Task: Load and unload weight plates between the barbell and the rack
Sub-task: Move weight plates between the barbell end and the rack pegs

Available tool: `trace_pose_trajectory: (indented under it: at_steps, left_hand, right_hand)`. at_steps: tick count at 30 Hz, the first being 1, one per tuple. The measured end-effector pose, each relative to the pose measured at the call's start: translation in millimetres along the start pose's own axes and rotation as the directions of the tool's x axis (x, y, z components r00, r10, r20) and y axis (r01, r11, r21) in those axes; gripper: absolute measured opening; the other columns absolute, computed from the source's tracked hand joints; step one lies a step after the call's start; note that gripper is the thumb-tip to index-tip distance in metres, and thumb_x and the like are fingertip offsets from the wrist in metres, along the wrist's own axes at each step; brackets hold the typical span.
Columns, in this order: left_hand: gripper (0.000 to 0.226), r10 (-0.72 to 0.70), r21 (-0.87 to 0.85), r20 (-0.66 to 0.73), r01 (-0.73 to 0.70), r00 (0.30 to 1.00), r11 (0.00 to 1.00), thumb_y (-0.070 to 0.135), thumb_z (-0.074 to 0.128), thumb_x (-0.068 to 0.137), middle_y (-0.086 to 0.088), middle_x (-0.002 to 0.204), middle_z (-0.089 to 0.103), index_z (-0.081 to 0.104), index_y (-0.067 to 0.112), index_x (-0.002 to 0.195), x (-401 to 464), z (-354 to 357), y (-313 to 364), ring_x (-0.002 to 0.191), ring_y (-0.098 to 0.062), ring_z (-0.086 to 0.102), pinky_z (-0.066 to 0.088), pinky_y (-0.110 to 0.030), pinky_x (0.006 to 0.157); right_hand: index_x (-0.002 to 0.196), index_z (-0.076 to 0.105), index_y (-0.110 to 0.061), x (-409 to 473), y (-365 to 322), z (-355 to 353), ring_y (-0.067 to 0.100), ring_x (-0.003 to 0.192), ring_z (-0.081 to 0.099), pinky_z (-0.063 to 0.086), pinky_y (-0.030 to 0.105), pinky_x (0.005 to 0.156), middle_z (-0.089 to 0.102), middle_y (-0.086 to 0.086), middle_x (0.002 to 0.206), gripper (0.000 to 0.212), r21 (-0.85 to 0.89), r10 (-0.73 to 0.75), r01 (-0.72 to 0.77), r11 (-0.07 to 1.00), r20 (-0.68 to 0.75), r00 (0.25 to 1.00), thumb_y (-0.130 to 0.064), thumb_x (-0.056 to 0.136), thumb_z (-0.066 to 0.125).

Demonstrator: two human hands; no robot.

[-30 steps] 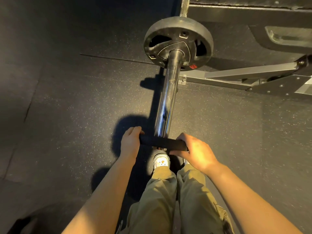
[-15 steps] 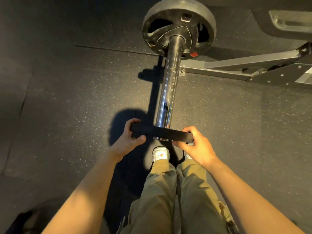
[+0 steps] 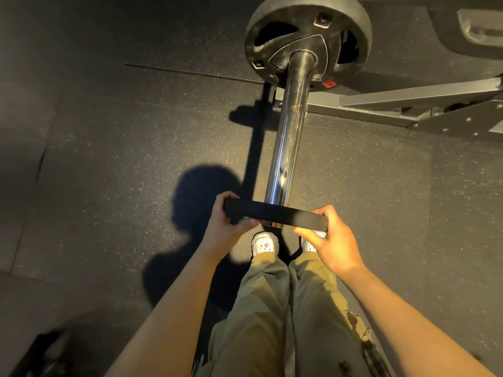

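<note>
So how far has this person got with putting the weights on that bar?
Done: one large plate already sits far up the barbell sleeve. In hand: a smaller black plate, seen edge-on, is at the sleeve's near end, gripped by the left hand and right hand. Left: sliding it up against the large plate. Whether more plates follow isn't visible.

Both arms are stretched forward and down, forearms bare. The left hand (image 3: pixel 227 227) curls its fingers over one edge of a thin black plate (image 3: pixel 275 214), thumb underneath, while the right hand (image 3: pixel 330 240) grips the opposite edge the same way.
</note>
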State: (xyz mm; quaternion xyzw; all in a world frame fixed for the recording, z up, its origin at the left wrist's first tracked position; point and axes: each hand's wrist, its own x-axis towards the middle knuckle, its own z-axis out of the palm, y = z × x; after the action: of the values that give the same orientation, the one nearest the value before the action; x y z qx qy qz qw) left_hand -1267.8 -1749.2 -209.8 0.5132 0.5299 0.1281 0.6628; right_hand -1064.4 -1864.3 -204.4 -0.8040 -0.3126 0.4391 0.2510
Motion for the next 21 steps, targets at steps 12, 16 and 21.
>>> trace_pose_trajectory:
  at_steps: [12, 16, 21]
  left_hand:
    - [0.063, 0.056, 0.217, -0.084, -0.036, 0.995, 0.976, 0.049, 0.079, 0.059, 0.002, 0.115, 0.057, 0.040, 0.056, 0.107, -8, 0, -3, 0.107, -0.017, 0.061, 0.052, -0.038, 0.095]
    - [0.060, 0.114, 0.248, -0.094, -0.088, 0.989, 0.965, 0.021, 0.082, 0.070, 0.009, 0.108, 0.056, 0.041, 0.042, 0.109, -8, 1, -3, 0.104, -0.012, 0.061, 0.052, -0.033, 0.094]
    - [0.060, 0.080, 0.231, -0.083, -0.059, 0.993, 0.971, 0.012, 0.080, 0.073, 0.014, 0.109, 0.055, 0.043, 0.028, 0.116, -11, -3, -8, 0.101, -0.007, 0.062, 0.052, -0.031, 0.094]
  right_hand:
    - [0.092, 0.050, -0.033, 0, 2, 0, 0.009, 0.089, 0.057, 0.045, 0.024, 0.074, 0.061, -0.008, 0.094, 0.038, 0.114, 0.012, -0.020, 0.993, 0.064, 0.998, -0.037, 0.071, 0.081]
    - [0.095, 0.052, -0.027, -7, 2, 5, 0.000, 0.082, 0.058, 0.046, 0.022, 0.075, 0.062, -0.012, 0.088, 0.037, 0.167, 0.039, -0.043, 0.985, 0.024, 0.999, -0.032, 0.073, 0.081]
    - [0.090, 0.055, -0.023, -15, 0, 7, -0.003, 0.077, 0.058, 0.047, 0.022, 0.073, 0.063, -0.011, 0.082, 0.038, 0.215, 0.034, -0.028, 0.976, -0.021, 0.999, -0.028, 0.068, 0.085]
